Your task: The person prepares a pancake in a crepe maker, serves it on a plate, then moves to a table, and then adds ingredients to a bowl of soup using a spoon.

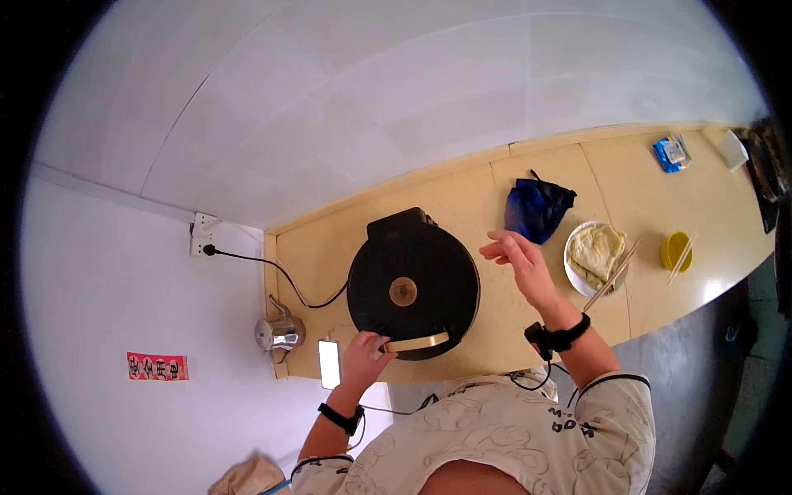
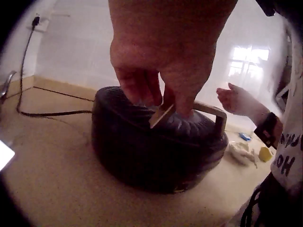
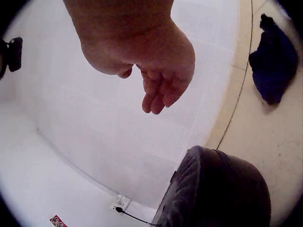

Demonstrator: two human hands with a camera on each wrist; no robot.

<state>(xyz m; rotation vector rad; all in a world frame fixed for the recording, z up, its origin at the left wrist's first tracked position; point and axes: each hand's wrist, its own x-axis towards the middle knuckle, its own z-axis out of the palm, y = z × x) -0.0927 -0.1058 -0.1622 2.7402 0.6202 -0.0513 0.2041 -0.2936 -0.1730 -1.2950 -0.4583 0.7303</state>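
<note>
A round black electric pan [image 1: 412, 264] with its lid down stands on the counter. My left hand [image 1: 365, 361] grips the left end of its light-coloured handle [image 1: 419, 341]; in the left wrist view the fingers and thumb of that hand [image 2: 161, 71] pinch the handle [image 2: 210, 109] above the dark body [image 2: 156, 161]. My right hand [image 1: 521, 262] is in the air between the pan and a white plate [image 1: 577, 279] of folded flatbread [image 1: 597, 252], holding nothing. The right wrist view shows that hand [image 3: 147, 61] with relaxed fingers, above the pan's side [image 3: 227, 189].
A dark blue bag [image 1: 538, 208] lies behind the plate. To the right are a yellow bowl [image 1: 675, 249] with chopsticks and a blue packet [image 1: 670, 154]. At the left stand a metal kettle [image 1: 280, 333] and a bright-screened phone [image 1: 329, 365]; a black cord [image 1: 276, 268] runs to the wall socket.
</note>
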